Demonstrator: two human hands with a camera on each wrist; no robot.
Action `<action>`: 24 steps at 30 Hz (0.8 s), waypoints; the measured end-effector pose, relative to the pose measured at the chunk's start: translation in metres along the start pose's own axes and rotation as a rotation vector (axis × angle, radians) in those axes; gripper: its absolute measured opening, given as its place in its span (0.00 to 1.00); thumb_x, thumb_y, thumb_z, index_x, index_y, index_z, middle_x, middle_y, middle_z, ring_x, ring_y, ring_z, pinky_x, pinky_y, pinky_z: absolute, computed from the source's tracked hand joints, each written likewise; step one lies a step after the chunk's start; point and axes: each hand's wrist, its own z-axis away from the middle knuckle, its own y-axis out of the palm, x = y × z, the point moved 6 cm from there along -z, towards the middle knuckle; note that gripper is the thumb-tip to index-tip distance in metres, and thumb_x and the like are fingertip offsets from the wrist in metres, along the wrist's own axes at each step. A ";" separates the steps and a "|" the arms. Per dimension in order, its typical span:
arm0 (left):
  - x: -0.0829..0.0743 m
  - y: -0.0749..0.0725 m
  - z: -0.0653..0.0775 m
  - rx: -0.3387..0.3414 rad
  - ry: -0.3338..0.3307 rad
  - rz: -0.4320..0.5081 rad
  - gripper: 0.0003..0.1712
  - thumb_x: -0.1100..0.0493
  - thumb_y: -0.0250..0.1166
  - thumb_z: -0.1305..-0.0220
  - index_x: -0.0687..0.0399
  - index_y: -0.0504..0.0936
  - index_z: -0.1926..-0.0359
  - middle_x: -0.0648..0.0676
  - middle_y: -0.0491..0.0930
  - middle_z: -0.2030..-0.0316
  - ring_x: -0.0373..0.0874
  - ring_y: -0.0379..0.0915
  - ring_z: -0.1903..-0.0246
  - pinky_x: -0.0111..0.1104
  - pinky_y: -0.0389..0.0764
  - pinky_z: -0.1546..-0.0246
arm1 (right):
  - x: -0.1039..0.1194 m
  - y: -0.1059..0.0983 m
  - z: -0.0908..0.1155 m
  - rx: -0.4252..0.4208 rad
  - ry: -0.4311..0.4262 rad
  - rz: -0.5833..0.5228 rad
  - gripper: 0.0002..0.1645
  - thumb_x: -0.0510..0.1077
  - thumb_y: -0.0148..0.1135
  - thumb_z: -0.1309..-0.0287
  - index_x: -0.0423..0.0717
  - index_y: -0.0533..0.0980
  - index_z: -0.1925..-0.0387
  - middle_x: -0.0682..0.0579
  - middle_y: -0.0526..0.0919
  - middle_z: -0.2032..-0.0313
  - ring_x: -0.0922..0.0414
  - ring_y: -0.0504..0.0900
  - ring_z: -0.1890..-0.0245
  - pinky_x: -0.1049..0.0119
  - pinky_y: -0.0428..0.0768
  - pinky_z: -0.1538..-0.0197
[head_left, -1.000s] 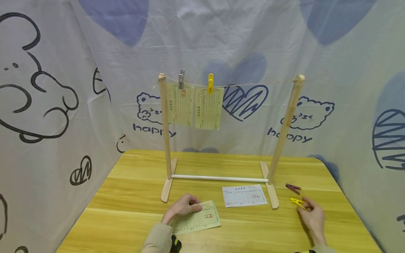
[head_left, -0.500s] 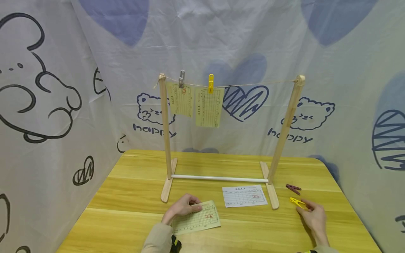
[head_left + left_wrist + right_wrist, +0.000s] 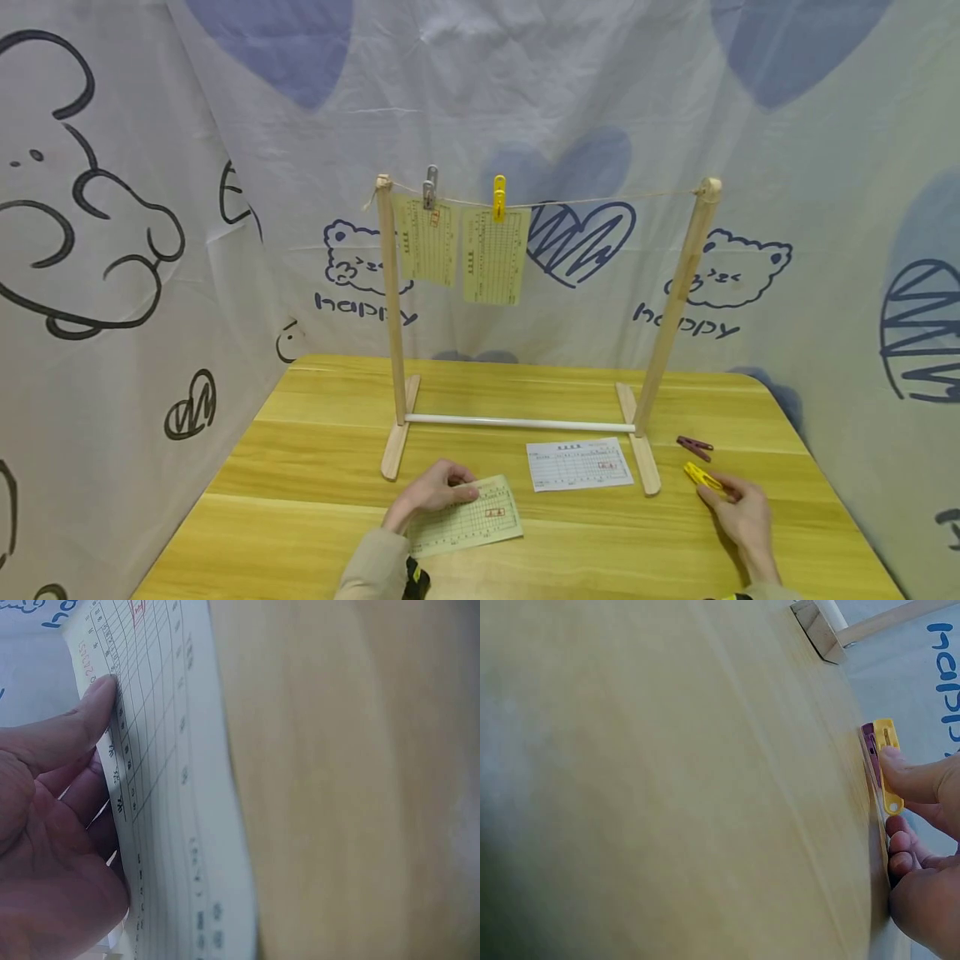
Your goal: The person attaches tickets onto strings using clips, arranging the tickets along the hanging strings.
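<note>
My left hand [image 3: 437, 487] pinches a yellowish printed form [image 3: 468, 518] along its far edge, thumb on top and fingers underneath. In the left wrist view the thumb [image 3: 99, 701] presses near red digits on that paper. At the right, my right hand [image 3: 738, 512] grips a yellow clothespin [image 3: 702, 477] between thumb and fingers; the right wrist view shows the thumb [image 3: 907, 776] across the clothespin. A purple clothespin [image 3: 695, 447] lies on the table just beyond it. Between the hands, a white printed form [image 3: 579, 464] lies flat by the rack's right foot.
A wooden rack [image 3: 681, 300] with a string line stands at the back of the table [image 3: 315, 467]. Two yellowish forms hang from it at the left, one under a grey clothespin [image 3: 430, 187], one under a yellow clip [image 3: 499, 198]. A white rod joins the rack's posts low down.
The yellow clothespin has turned in my right hand and shifted slightly to the left. The leftmost hanging form sways on the line. My left hand and its form keep their place.
</note>
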 end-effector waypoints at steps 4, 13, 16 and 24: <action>0.000 0.000 0.000 -0.001 0.003 -0.001 0.10 0.64 0.64 0.31 0.71 0.85 0.60 0.63 0.85 0.67 0.39 0.70 0.71 0.23 0.71 0.72 | 0.000 0.000 0.000 -0.002 -0.019 0.002 0.22 0.40 0.73 0.44 0.32 0.82 0.50 0.52 0.80 0.72 0.69 0.66 0.75 0.72 0.66 0.70; 0.000 -0.001 0.000 -0.001 -0.002 -0.001 0.11 0.63 0.64 0.31 0.70 0.85 0.59 0.63 0.84 0.67 0.39 0.71 0.71 0.23 0.71 0.72 | 0.006 0.001 0.003 -0.004 -0.048 -0.053 0.22 0.43 0.69 0.38 0.31 0.81 0.49 0.52 0.83 0.70 0.75 0.67 0.73 0.78 0.67 0.70; 0.000 -0.001 0.000 -0.002 -0.007 0.005 0.11 0.63 0.64 0.31 0.70 0.85 0.59 0.63 0.84 0.67 0.40 0.71 0.71 0.23 0.71 0.71 | 0.007 0.002 0.003 0.003 -0.031 -0.067 0.23 0.46 0.66 0.35 0.31 0.80 0.47 0.61 0.79 0.72 0.76 0.67 0.73 0.79 0.68 0.69; -0.002 -0.001 0.001 -0.015 -0.013 0.003 0.11 0.62 0.65 0.31 0.69 0.85 0.59 0.63 0.84 0.69 0.39 0.70 0.72 0.23 0.70 0.73 | 0.011 0.007 0.005 0.064 0.020 -0.111 0.32 0.57 0.53 0.26 0.33 0.75 0.39 0.36 0.83 0.50 0.83 0.64 0.68 0.82 0.67 0.63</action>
